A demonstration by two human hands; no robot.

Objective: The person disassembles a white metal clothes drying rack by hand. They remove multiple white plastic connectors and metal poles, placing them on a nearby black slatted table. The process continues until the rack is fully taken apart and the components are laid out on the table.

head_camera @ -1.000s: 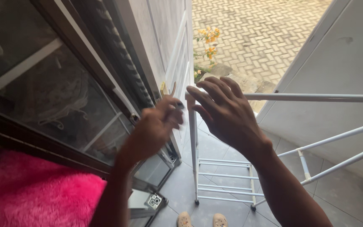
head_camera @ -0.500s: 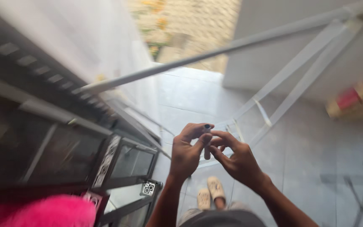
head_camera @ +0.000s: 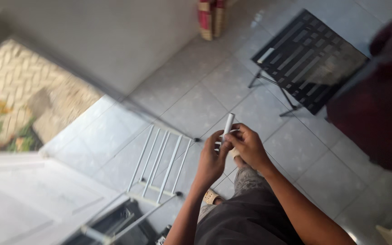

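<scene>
1. Two hands meet over the tiled floor [head_camera: 196, 109], both closed on one slim white tube [head_camera: 228, 125] that stands nearly upright above the person's lap.
2. Left hand [head_camera: 213, 159]: its fingers curl round the tube's lower end, thumb pressed close; the base of the tube is hidden inside the grip.
3. Right hand [head_camera: 249, 146]: its fingertips pinch the tube from the other side, touching the left hand.
4. Open room lies ahead of the hands, a stretch of pale grey glossy tiles with thin dark joints, reaching to the plain wall [head_camera: 100, 41].
5. Just left of the hands a white metal rack [head_camera: 159, 165] of thin parallel bars leans low, its foot near the left wrist.
6. Well apart, upper right, a black slatted folding table [head_camera: 311, 59] stands on thin legs.
7. At the top edge by the wall sits a red and tan striped bundle [head_camera: 212, 18], too blurred to tell further.
8. Beyond the wall's edge, on the left, lies rough patterned paving [head_camera: 19, 81].
</scene>
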